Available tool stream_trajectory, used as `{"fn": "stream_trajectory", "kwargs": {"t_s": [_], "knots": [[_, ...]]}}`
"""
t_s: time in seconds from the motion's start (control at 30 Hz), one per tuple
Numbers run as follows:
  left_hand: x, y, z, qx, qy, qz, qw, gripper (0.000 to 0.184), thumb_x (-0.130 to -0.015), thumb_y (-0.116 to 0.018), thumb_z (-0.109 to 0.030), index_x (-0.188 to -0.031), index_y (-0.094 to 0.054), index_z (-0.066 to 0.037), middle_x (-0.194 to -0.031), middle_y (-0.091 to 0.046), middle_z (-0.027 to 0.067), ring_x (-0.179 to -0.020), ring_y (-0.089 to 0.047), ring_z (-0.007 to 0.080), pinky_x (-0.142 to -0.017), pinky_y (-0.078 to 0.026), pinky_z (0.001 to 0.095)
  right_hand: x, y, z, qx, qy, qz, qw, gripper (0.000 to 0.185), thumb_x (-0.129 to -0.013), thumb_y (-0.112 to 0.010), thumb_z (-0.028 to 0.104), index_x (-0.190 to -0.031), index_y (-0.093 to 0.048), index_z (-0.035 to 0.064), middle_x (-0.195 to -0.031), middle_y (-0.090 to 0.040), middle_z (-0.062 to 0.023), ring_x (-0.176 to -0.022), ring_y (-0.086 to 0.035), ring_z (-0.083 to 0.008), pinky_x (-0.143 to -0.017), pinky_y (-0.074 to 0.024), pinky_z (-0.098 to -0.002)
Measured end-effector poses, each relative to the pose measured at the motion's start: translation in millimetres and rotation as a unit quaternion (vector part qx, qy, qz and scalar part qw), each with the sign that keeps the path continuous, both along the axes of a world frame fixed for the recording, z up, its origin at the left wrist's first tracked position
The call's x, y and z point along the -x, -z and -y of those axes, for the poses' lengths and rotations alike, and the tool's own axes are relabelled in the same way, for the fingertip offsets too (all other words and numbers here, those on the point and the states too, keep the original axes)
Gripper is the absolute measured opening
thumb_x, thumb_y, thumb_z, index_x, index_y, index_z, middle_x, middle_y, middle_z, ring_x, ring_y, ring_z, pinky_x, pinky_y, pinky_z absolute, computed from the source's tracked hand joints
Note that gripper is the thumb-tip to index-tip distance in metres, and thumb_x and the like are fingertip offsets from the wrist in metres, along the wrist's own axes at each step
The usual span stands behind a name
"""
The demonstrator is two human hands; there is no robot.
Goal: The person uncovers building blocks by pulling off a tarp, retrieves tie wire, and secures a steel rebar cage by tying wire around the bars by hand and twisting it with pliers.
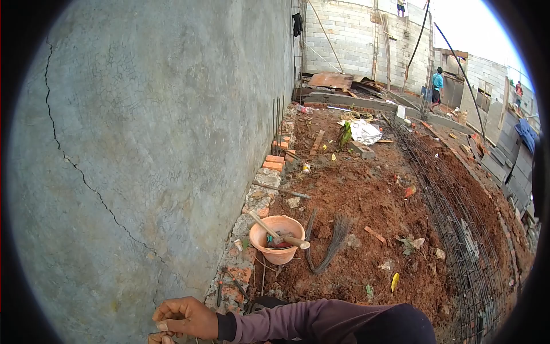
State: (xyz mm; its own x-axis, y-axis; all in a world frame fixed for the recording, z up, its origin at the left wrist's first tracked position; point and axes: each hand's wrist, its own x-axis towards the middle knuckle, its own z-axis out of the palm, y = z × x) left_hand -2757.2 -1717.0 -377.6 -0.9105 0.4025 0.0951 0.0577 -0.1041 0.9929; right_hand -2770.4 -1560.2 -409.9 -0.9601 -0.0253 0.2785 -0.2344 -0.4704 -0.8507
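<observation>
One curled right hand (189, 318) near the cracked wall (143, 143), left hand (159, 339) mostly cut off, can't tell either grip; brick edge (240, 274) ahead, open-ish dirt (355, 284) rightward.

Matt grey plaster, webbed with fine cracks, coats the wall (143, 126) along the left edge of rough, crumbly red soil (366, 200), seen from where I stand. By that edge, coarse-faced bricks (274, 163) sit near a dull orange bucket (277, 256), apparently plastic, carrying bare wooden handles (264, 225). Thin, dull metal wire (338, 241) lies beside it. Ribbed, matt steel bars (458, 252) follow the soil's right edge; toward its far edge, a creased white sheet (365, 132) looks like plastic. Soft purplish cloth forms the sleeve (292, 320).
</observation>
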Motion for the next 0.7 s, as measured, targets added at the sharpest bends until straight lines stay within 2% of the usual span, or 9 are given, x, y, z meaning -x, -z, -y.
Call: {"fn": "stream_trajectory", "kwargs": {"t_s": [0.1,0.2,0.3,0.4,0.5,0.63,0.7], "knots": [[-2.0,-3.4,-1.1,-0.002,0.000,0.028,1.000,0.020,-0.098,-0.057,-0.027,-0.091,-0.053,-0.009,-0.061,-0.046,-0.0028,-0.045,-0.035,0.0043,-0.041,-0.030,0.0202,1.6,3.7,-0.4,0.025,0.008,-0.044,0.999,0.015,-0.092,-0.064,0.011,-0.102,-0.059,0.0014,-0.078,-0.062,-0.0012,-0.063,-0.055,-0.0041,-0.051,-0.0433,-0.0199],[-3.5,-4.2,-1.9,-0.003,-0.006,0.051,0.999,0.019,-0.098,-0.057,-0.026,-0.091,-0.054,-0.009,-0.060,-0.045,-0.0032,-0.045,-0.035,0.0040,-0.041,-0.030,0.0199,-5.2,-1.2,-6.3,0.010,-0.014,0.006,1.000,0.017,-0.091,-0.066,0.011,-0.103,-0.063,0.0000,-0.086,-0.064,-0.0035,-0.075,-0.058,-0.0078,-0.069,-0.0478,-0.0242],[-3.1,-9.8,-2.9,-0.001,0.016,0.062,0.998,0.018,-0.098,-0.056,-0.025,-0.091,-0.053,-0.009,-0.060,-0.045,-0.0032,-0.044,-0.034,0.0042,-0.040,-0.029,0.0202,0.4,18.6,0.3,0.024,0.026,-0.047,0.998,0.017,-0.092,-0.065,0.012,-0.103,-0.062,0.0000,-0.084,-0.063,-0.0018,-0.072,-0.055,-0.0062,-0.066,-0.0467,-0.0240],[-3.0,-7.2,-1.7,-0.008,0.022,0.088,0.996,0.017,-0.099,-0.055,-0.024,-0.091,-0.053,-0.009,-0.060,-0.045,-0.0031,-0.043,-0.034,0.0043,-0.040,-0.029,0.0203,-14.1,9.6,1.1,-0.026,0.079,-0.073,0.994,0.013,-0.091,-0.065,0.010,-0.091,-0.063,-0.0026,-0.079,-0.065,-0.0045,-0.073,-0.058,-0.0072,-0.064,-0.0466,-0.0244],[-1.6,-4.9,0.3,0.003,0.035,0.092,0.995,0.017,-0.099,-0.055,-0.023,-0.091,-0.053,-0.009,-0.060,-0.045,-0.0031,-0.044,-0.033,0.0042,-0.040,-0.028,0.0202,-13.5,19.9,-2.2,-0.117,0.116,-0.121,0.979,0.016,-0.090,-0.065,0.012,-0.091,-0.065,-0.0033,-0.080,-0.067,-0.0065,-0.075,-0.060,-0.0095,-0.067,-0.0477,-0.0275],[-2.7,-2.1,1.3,0.024,0.042,0.067,0.997,0.016,-0.099,-0.055,-0.022,-0.090,-0.053,-0.009,-0.060,-0.045,-0.0032,-0.044,-0.033,0.0042,-0.041,-0.027,0.0196,-20.6,31.1,-0.9,-0.107,0.103,-0.122,0.981,0.017,-0.090,-0.065,0.015,-0.092,-0.066,-0.0019,-0.080,-0.068,-0.0078,-0.077,-0.061,-0.0111,-0.070,-0.0481,-0.0300],[-4.3,-3.2,-3.1,-0.001,0.001,0.080,0.997,0.018,-0.099,-0.055,-0.023,-0.088,-0.051,-0.009,-0.059,-0.042,-0.0039,-0.044,-0.031,0.0038,-0.041,-0.026,0.0200,-21.9,25.7,-6.1,-0.108,0.089,-0.143,0.980,0.017,-0.092,-0.063,0.016,-0.095,-0.066,-0.0006,-0.083,-0.068,-0.0081,-0.077,-0.060,-0.0116,-0.070,-0.0477,-0.0306]]}}
